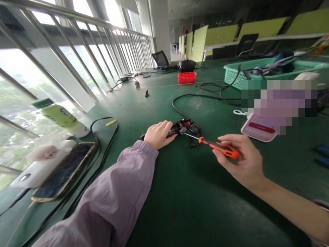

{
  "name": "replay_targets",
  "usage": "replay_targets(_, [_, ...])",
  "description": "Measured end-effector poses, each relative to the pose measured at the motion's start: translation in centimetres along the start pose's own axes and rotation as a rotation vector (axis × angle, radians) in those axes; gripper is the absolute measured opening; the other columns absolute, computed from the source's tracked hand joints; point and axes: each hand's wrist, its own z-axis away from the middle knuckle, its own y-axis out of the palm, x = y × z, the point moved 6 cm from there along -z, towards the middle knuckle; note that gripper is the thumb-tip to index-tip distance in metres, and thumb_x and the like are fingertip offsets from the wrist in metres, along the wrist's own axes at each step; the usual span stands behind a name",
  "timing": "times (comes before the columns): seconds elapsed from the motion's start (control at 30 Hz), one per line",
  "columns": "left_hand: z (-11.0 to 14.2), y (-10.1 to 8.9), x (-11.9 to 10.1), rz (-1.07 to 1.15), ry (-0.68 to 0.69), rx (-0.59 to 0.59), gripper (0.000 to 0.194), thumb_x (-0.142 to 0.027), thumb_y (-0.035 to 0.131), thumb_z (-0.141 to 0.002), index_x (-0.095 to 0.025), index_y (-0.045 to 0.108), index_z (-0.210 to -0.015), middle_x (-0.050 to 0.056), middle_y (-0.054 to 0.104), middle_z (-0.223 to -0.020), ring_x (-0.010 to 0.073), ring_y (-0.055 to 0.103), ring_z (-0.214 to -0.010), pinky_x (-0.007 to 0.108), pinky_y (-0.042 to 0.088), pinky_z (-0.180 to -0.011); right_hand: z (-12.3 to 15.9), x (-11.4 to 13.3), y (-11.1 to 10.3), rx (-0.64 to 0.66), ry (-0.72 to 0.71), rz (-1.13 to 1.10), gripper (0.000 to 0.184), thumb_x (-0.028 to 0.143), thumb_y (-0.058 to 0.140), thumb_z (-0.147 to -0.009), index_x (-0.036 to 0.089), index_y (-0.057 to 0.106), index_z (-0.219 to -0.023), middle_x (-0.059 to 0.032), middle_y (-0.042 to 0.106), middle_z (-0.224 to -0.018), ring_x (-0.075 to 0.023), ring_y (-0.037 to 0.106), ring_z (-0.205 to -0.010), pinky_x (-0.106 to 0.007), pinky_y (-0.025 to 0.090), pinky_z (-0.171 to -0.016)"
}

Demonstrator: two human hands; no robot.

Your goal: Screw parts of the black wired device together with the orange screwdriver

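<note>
My left hand (159, 134) is wrapped over a black corded device (185, 125) lying on the green table (174, 192). Its right end looks opened up, with small red and blue parts showing inside; the rest is hidden under my palm. In my right hand (245, 161) is a screwdriver (219, 147) with an orange and black handle, held between thumb and fingers. The thin shaft points left, and its tip reaches the exposed end of the device. Whether the tip sits in a screw is too small to tell.
A black cable (190, 96) curves behind the device. Further back are a red box (187, 77) and a green basket (232, 76) of items. A pink-edged phone (259, 128) lies right; a dark phone (66, 171) and a bottle (64, 118) stand left, near the railing (84, 25).
</note>
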Motion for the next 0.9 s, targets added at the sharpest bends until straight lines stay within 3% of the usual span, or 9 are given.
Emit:
replay_targets(0.13, [0.09,-0.02,-0.17,-0.044,0.039,-0.013,0.031,-0.047,0.043,-0.087,-0.019,0.054,-0.096,0.005,0.063,-0.085,0.0199,0.061,-0.079,0.030,0.041,-0.062,-0.17,-0.30,0.22,0.079,0.100,0.019,0.004,0.023,0.056,-0.082,0.024,0.054,-0.085,0.0043,0.058,-0.059,-0.0104,0.056,-0.048,-0.022,0.043,-0.044])
replay_targets(0.33, [0.00,-0.10,-0.14,-0.030,0.020,-0.007,0.030,-0.046,0.046,-0.085,-0.018,0.053,-0.096,0.005,0.062,-0.085,0.0197,0.061,-0.080,0.030,0.041,-0.061,-0.08,-0.11,-0.49,-0.105,-0.039,0.019,0.032,0.017,0.064,-0.073,0.023,0.052,-0.103,-0.0041,0.060,-0.090,-0.0170,0.062,-0.080,-0.029,0.051,-0.068])
replay_targets(0.4, [-0.05,-0.13,-0.13,-0.019,0.010,0.005,0.030,-0.046,0.047,-0.085,-0.018,0.052,-0.096,0.005,0.062,-0.086,0.0195,0.061,-0.080,0.030,0.041,-0.061,-0.09,0.13,-0.33,-0.064,-0.045,0.032,0.031,0.018,0.064,-0.073,0.023,0.052,-0.101,-0.0027,0.061,-0.087,-0.0157,0.062,-0.075,-0.027,0.051,-0.064])
replay_targets(0.53, [-0.13,-0.14,-0.13,-0.002,-0.006,0.029,0.030,-0.045,0.047,-0.085,-0.017,0.051,-0.096,0.005,0.062,-0.088,0.0191,0.061,-0.081,0.029,0.042,-0.062,-0.19,0.08,0.44,0.131,0.057,0.005,0.012,0.022,0.056,-0.082,0.022,0.053,-0.093,0.0052,0.058,-0.059,-0.0088,0.055,-0.046,-0.021,0.042,-0.044])
replay_targets(0.6, [-0.15,-0.11,-0.13,0.005,-0.013,0.036,0.031,-0.045,0.047,-0.085,-0.017,0.051,-0.097,0.005,0.062,-0.089,0.0192,0.061,-0.081,0.029,0.042,-0.062,-0.20,-0.24,0.44,0.136,0.092,-0.016,0.011,0.021,0.052,-0.085,0.022,0.053,-0.096,0.0062,0.055,-0.055,-0.0089,0.054,-0.045,-0.021,0.043,-0.045])
replay_targets(0.8, [-0.21,-0.02,-0.20,0.010,-0.036,0.044,0.035,-0.045,0.045,-0.086,-0.016,0.049,-0.105,0.005,0.064,-0.093,0.0202,0.062,-0.084,0.030,0.043,-0.065,-0.04,-0.04,-0.47,-0.099,-0.054,0.022,0.038,0.015,0.064,-0.073,0.022,0.051,-0.107,-0.0047,0.059,-0.095,-0.0161,0.063,-0.082,-0.028,0.052,-0.071])
replay_targets(0.9, [-0.21,0.04,-0.18,0.012,-0.056,0.059,0.039,-0.048,0.044,-0.086,-0.016,0.049,-0.108,0.005,0.065,-0.092,0.0210,0.062,-0.086,0.031,0.043,-0.067,-0.08,0.18,-0.12,-0.028,-0.034,0.025,0.032,0.017,0.063,-0.074,0.022,0.052,-0.104,-0.0019,0.060,-0.085,-0.0127,0.061,-0.068,-0.025,0.051,-0.061])
